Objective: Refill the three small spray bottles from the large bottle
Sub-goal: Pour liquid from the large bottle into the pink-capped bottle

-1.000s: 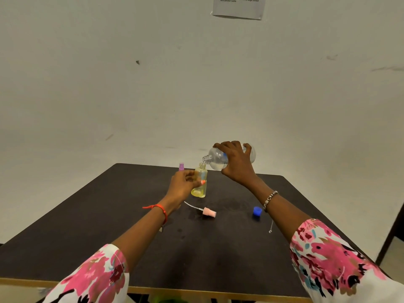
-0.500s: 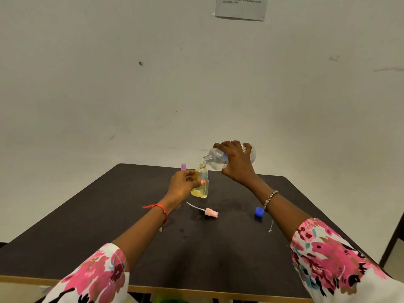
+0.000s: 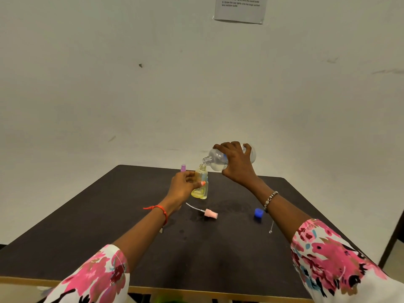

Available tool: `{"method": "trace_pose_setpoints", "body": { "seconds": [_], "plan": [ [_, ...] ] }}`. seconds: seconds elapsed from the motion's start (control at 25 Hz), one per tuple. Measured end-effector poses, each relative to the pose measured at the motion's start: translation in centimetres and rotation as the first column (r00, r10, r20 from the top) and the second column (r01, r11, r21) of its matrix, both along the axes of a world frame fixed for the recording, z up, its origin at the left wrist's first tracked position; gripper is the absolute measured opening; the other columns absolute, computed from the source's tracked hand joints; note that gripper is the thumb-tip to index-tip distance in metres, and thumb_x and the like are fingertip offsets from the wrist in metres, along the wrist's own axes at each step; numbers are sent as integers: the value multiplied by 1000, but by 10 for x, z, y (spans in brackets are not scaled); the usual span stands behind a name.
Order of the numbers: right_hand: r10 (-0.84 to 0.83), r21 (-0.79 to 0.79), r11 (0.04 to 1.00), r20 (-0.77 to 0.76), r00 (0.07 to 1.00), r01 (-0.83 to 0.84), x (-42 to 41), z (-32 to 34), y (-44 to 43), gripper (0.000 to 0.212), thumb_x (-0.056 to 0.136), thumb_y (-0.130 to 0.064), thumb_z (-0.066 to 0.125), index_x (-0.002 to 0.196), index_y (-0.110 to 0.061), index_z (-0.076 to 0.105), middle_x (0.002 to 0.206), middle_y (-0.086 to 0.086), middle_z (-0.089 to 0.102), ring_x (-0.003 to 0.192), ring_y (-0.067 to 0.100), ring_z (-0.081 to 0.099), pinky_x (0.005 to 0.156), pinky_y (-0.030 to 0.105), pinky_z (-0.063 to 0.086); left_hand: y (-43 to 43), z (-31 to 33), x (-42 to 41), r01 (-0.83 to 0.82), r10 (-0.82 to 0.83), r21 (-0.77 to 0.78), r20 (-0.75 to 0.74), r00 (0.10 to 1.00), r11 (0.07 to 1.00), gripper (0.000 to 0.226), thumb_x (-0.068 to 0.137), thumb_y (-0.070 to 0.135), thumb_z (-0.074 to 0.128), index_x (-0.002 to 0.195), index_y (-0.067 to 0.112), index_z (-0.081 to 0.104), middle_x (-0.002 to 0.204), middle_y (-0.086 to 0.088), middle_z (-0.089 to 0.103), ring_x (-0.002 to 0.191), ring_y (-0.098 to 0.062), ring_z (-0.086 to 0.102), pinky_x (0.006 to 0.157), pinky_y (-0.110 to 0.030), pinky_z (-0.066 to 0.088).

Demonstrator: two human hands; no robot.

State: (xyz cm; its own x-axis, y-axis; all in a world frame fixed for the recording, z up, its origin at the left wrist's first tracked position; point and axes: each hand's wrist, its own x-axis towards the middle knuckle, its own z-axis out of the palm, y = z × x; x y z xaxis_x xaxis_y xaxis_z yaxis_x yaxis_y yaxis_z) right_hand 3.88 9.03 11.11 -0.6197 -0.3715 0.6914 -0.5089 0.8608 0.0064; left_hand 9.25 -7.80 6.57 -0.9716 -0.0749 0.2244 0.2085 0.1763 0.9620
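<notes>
A small yellow-tinted spray bottle (image 3: 202, 186) stands uncapped on the black table (image 3: 87, 232). My left hand (image 3: 183, 186) grips it from the left. My right hand (image 3: 237, 164) holds the large clear bottle (image 3: 216, 161) tipped on its side, its open mouth just above the small bottle's neck. A pink spray head with a white tube (image 3: 207, 213) lies on the table in front of the small bottle. The blue cap (image 3: 258, 213) sits to the right. Behind my left hand a second small bottle shows only its purple cap (image 3: 183, 167).
A thin metal pin or chain (image 3: 271, 228) lies near my right forearm. A white wall with a printed sheet (image 3: 240, 8) rises behind the table. The table's wooden front edge (image 3: 196, 288) is near me; a dark upright (image 3: 391, 243) stands at the right.
None beyond a slight shift of the camera; both hands and both bottles hold the same pouring pose.
</notes>
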Motion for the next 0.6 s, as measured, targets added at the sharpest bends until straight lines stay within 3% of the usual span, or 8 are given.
{"method": "trace_pose_setpoints", "body": {
  "seconds": [0.6],
  "plan": [
    [6, -6, 1000, -10, 1000, -6, 4, 0, 0, 60, 67, -5, 66, 123, -20, 51, 121, 5, 58, 119, 31, 45, 100, 52, 18, -2, 0, 3, -1, 1, 0, -7, 1000, 1000, 42, 77, 4, 69, 117, 0, 57, 113, -15, 63, 103, -26, 62, 93, -40, 51]
  ]
}}
